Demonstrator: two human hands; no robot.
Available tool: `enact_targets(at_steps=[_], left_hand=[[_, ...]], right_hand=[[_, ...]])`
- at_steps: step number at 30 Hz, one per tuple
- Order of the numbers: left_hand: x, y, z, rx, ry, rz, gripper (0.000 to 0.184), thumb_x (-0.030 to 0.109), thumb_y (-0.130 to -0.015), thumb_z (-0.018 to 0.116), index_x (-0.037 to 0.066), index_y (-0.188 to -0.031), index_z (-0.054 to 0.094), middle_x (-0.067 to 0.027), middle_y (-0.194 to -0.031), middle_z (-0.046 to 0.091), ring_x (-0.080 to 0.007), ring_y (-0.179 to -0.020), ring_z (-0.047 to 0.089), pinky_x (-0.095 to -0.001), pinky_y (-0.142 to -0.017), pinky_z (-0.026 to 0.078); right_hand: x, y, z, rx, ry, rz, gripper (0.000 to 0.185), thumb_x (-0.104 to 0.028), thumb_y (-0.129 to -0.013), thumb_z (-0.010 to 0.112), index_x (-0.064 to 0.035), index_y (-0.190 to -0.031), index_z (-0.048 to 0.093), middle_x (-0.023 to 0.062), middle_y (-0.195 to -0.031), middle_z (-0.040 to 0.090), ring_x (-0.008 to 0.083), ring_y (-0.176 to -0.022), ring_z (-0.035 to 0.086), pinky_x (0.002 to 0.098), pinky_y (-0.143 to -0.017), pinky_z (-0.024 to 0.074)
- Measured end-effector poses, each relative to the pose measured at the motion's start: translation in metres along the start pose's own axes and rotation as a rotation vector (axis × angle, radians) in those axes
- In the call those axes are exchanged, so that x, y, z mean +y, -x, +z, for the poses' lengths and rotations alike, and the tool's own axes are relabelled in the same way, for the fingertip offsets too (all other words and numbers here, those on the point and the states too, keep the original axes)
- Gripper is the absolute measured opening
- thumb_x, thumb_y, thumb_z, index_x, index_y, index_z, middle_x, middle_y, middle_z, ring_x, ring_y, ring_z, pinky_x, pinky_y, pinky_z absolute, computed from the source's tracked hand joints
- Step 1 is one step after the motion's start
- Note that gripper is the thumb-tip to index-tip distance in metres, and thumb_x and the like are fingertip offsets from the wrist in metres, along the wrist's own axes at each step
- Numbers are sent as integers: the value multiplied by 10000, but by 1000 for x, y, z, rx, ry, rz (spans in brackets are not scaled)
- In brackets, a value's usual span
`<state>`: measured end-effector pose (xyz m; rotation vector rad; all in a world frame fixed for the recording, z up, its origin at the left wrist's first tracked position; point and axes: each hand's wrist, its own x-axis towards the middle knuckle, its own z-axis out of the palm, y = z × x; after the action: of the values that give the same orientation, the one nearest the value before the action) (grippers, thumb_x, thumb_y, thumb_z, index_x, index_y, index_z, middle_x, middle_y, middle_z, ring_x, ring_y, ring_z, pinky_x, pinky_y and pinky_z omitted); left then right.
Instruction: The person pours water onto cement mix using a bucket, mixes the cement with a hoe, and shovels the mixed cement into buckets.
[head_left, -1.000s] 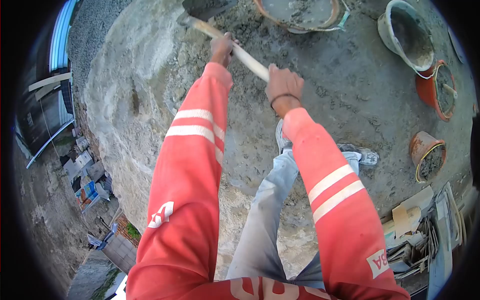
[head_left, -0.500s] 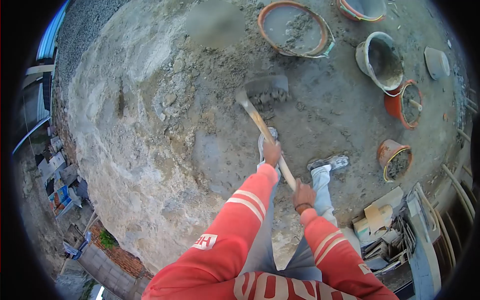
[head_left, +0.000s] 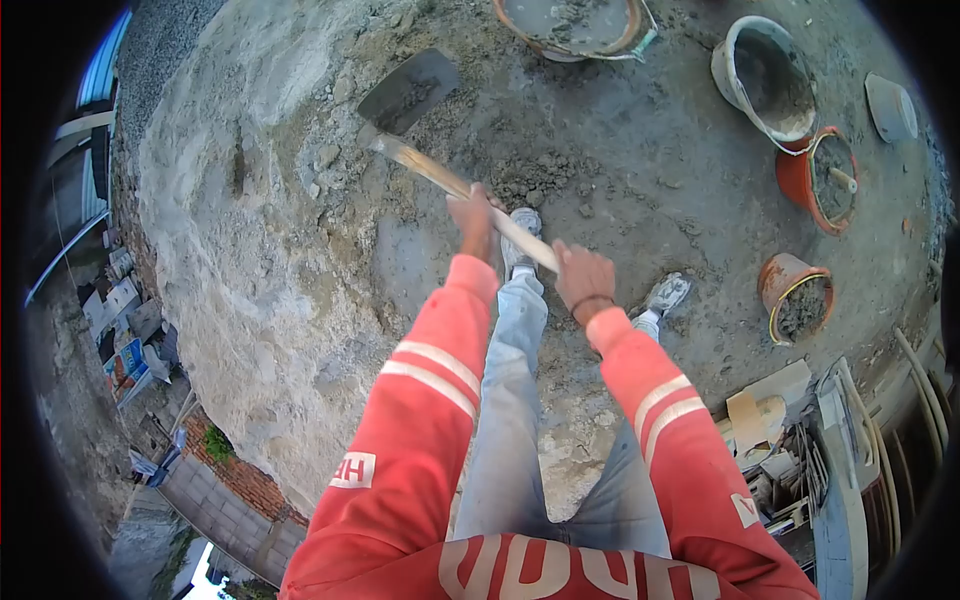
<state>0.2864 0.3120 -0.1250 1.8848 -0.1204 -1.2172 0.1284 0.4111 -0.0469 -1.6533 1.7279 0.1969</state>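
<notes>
A hoe (head_left: 425, 165) with a pale wooden handle slants across in front of me, both hands on it. My left hand (head_left: 474, 218) is closed round the middle of the handle. Near the handle's lower end, my right hand (head_left: 585, 273) is wrapped tight. The wide metal blade (head_left: 410, 92) is up at the edge of the sand heap (head_left: 270, 190), and grey, wet-looking material lies on its face. Whether the blade touches the heap I cannot tell. Below it, by my left shoe, lies a small pile of dark, lumpy mix (head_left: 545, 178).
Ahead stands a wide tub (head_left: 563, 52) of grey water and mix. Along the right are a pale bucket (head_left: 735, 80), an orange bucket (head_left: 797, 180), a smaller mix-filled bucket (head_left: 775, 283) and a tilted pale container (head_left: 890, 108). Scrap boards (head_left: 850, 480) lie at lower right.
The hoe's blade has swung left and away from me, from the wet ground to the heap's edge. Both hands moved with the handle, up and left, and a pile of mix now shows.
</notes>
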Motion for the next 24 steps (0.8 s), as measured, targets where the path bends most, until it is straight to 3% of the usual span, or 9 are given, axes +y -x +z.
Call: enact_targets(at_steps=[5,9,13,16,20,22,24], left_hand=[[-53,-11,1,56,-96,-211,113,75,-891,541,-21,-877,483,-85,-636,513,-188,-454,502,-346,-397,445],[-152,52,-18,92,-134,-294,178,62,-832,551,-59,-893,435,-108,-603,501,-241,-433,534,-367,-380,450],[-217,128,1,23,-140,-402,238,45,-837,555,-34,-979,382,-104,-644,506,-214,-441,522,-348,-374,450],[-230,175,25,-25,-101,-419,260,56,-840,575,0,-1006,383,-109,-697,521,-196,-454,523,-339,-379,456],[-224,225,75,-7,-155,-444,286,68,-834,598,20,-1015,382,-118,-723,530,-198,-484,556,-330,-392,464],[-226,236,84,9,-396,-276,315,62,-834,607,36,-1042,372,-131,-737,543,-216,-529,599,-321,-407,476],[-200,240,88,-39,-369,-227,341,70,-833,613,64,-1079,376,-143,-760,558,-231,-523,603,-332,-423,492]], right_hand=[[31,-6,-12,-124,73,-84,143,-149,-842,524,-143,-940,628,118,-823,669,307,-765,664,411,-658,524],[99,68,7,-238,57,-95,184,-157,-854,499,-130,-978,632,128,-803,667,312,-777,661,415,-685,513],[164,135,6,-340,41,25,210,-135,-834,496,-128,-1005,617,129,-833,664,312,-800,654,443,-693,496],[194,176,3,-237,84,99,178,-163,-843,490,-143,-959,623,113,-811,673,290,-775,662,425,-655,493],[238,197,0,-250,93,198,277,-172,-752,566,-149,-1026,597,110,-790,669,322,-749,656,452,-651,495],[251,206,0,-224,70,195,331,-167,-701,610,-132,-1030,598,110,-762,665,340,-715,652,474,-638,496],[258,200,1,-199,-35,139,401,-170,-676,645,-125,-1070,584,126,-776,672,347,-705,651,481,-633,500]])
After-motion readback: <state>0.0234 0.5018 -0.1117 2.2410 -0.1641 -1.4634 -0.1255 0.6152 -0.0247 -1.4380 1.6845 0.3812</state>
